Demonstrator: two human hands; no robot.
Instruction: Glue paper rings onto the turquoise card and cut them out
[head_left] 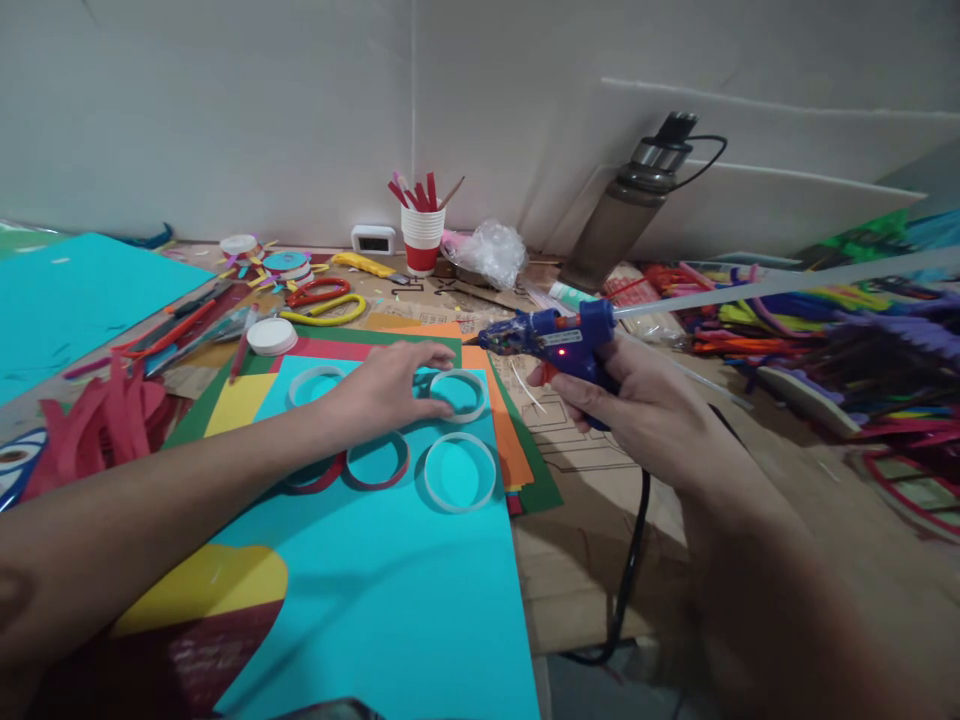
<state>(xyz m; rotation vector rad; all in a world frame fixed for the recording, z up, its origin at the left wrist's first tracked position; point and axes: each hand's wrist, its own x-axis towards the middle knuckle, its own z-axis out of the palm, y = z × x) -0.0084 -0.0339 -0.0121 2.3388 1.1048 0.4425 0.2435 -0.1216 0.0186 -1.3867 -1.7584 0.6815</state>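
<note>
In my right hand (619, 395) is a blue hot glue gun (574, 335), gripped by its handle, with a red light lit on its side. A long translucent glue stick (720, 292) sticks out of its back, and its nozzle points left. My left hand (397, 385) has thumb and fingers curved around the near-left side of a white ring (484, 397) on turquoise paper (420, 580). Close by lie another white ring (491, 475), a red-and-white ring (403, 470) and further rings partly hidden under my left forearm.
A paper cup (422, 240) with red strips stands at the back, near a grey bottle (626, 215). Scissors (326, 300), a yellow cutter (367, 265) and red strips (105, 430) lie left. Colourful pipe cleaners (780, 310) pile up right. A black cord (630, 580) hangs over the table edge.
</note>
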